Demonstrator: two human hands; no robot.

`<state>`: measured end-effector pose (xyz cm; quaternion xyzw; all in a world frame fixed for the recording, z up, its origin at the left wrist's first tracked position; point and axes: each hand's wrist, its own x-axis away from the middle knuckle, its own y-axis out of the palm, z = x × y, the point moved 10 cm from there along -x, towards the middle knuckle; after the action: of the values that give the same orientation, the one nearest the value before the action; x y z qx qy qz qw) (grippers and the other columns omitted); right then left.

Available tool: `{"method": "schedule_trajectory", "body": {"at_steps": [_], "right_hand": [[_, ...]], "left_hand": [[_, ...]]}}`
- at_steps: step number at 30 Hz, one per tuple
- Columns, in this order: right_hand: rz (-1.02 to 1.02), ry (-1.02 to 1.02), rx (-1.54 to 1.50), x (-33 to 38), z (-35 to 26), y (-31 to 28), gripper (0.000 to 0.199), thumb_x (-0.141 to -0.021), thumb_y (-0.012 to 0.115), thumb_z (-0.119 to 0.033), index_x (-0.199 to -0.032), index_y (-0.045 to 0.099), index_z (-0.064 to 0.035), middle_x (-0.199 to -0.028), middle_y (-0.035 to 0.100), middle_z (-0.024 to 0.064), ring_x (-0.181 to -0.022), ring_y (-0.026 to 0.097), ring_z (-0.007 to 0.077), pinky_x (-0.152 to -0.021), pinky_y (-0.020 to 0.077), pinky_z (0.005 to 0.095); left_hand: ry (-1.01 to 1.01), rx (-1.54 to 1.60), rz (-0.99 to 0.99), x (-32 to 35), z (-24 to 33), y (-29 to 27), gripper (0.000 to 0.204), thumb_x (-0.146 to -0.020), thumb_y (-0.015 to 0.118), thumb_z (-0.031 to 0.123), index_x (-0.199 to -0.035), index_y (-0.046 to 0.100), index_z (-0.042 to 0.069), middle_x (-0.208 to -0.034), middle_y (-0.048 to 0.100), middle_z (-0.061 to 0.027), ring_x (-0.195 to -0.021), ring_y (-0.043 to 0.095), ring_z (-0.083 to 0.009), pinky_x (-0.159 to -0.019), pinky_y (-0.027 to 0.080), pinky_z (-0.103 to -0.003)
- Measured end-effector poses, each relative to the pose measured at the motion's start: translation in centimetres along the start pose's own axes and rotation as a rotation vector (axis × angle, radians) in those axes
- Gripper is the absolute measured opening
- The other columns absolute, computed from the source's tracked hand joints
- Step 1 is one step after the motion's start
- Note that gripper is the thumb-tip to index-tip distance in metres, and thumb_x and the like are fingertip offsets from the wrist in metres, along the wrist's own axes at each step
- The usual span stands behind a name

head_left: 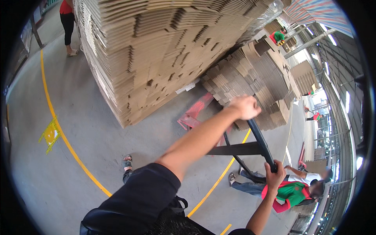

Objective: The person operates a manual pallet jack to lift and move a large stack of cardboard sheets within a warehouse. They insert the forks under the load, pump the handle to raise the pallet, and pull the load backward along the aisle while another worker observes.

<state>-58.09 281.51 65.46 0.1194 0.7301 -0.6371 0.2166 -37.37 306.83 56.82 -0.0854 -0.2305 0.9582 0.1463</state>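
- Both hands are apart from each other and closed on one black, tubular loop handle (pixel 256 133): the left hand (pixel 244 107) at its upper end, the right hand (pixel 275 176) at its lower corner.
- The handle stands in front of the body, above the grey floor (pixel 154 137).
- Beyond: a red metal frame (pixel 194 111), low on the floor.
- Beside it: a tall stack of flat brown cardboard (pixel 152 51).
- Farther: a second brown cardboard stack (pixel 243 74).
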Motion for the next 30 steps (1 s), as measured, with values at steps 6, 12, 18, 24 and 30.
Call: {"method": "schedule_trajectory", "body": {"at_steps": [6,12,18,24,30], "right_hand": [[0.19,0.19,-0.086,0.4,3.3,-0.9,0.03,-0.102,0.059,-0.021,-0.087,0.067,0.0033,-0.064,0.056,0.0059,-0.06,0.05,0.0126,-0.056,0.0393,0.033],[0.172,0.239,-0.057,-0.1,4.2,-0.6,0.031,-0.102,0.058,-0.019,-0.082,0.066,0.0037,-0.061,0.054,0.0047,-0.057,0.049,0.0118,-0.054,0.0382,0.0323],[0.272,0.181,-0.004,0.4,4.7,-1.5,0.025,-0.098,0.059,-0.014,-0.079,0.063,0.0026,-0.057,0.053,0.006,-0.051,0.049,0.0134,-0.051,0.0382,0.0326],[0.461,0.114,0.077,1.5,7.1,-3.1,0.025,-0.096,0.062,-0.012,-0.075,0.058,-0.0002,-0.054,0.05,0.0067,-0.048,0.048,0.0145,-0.049,0.0379,0.0325],[0.666,0.085,-0.082,2.7,11.7,-5.3,0.023,-0.093,0.066,-0.007,-0.073,0.057,-0.0009,-0.054,0.048,0.0066,-0.048,0.047,0.0142,-0.047,0.0366,0.0306]], "left_hand": [[0.047,0.136,0.03,0.6,-0.8,-0.7,0.034,-0.088,0.061,0.044,-0.091,0.076,0.014,-0.108,0.073,-0.0167,-0.11,0.068,-0.0337,-0.094,0.054,-0.046],[0.135,0.162,0.085,-0.2,-0.7,0.0,0.034,-0.088,0.062,0.041,-0.089,0.074,0.009,-0.096,0.074,-0.0199,-0.097,0.071,-0.0385,-0.09,0.054,-0.049],[0.16,0.16,0.125,-0.6,0.3,0.4,0.033,-0.088,0.062,0.041,-0.089,0.074,0.011,-0.097,0.074,-0.0184,-0.096,0.071,-0.0381,-0.09,0.054,-0.049],[0.251,0.267,0.099,-2.6,0.7,2.9,0.03,-0.087,0.069,0.037,-0.092,0.076,0.009,-0.093,0.074,-0.0156,-0.09,0.071,-0.0345,-0.078,0.056,-0.042],[0.139,0.81,-0.06,-3.3,-0.7,8.9,0.037,-0.104,0.057,0.035,-0.092,0.071,0.003,-0.067,0.064,-0.0012,-0.05,0.057,-0.0056,-0.044,0.043,-0.023]]}}
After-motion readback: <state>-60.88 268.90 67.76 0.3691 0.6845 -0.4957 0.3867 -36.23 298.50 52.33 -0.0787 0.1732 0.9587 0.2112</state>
